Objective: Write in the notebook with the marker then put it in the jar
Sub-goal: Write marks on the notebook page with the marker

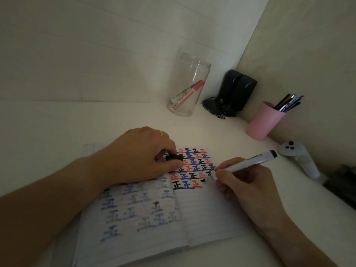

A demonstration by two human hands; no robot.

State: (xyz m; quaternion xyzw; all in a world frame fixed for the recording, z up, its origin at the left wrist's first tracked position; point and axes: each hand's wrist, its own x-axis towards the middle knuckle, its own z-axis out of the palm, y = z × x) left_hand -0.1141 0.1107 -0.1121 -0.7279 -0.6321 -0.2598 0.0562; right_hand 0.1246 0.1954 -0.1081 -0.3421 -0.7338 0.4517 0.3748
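Note:
An open lined notebook (202, 214) lies on the white desk, its right page filled at the top with black, blue and red characters. My right hand (244, 185) grips a white marker (248, 160) with a black end, its tip touching the right page beside the last row of characters. My left hand (138, 157) rests on the notebook's left page and pinches the marker's black cap (174, 158). A clear glass jar (187, 83) stands at the back of the desk with two markers, one red and one blue, leaning inside it.
A pink cup (264, 122) with pens stands right of the jar by the wall. A black device with a cable (231, 93) sits in the corner. A white handheld controller (300, 158) lies at the right, near a dark object at the desk edge.

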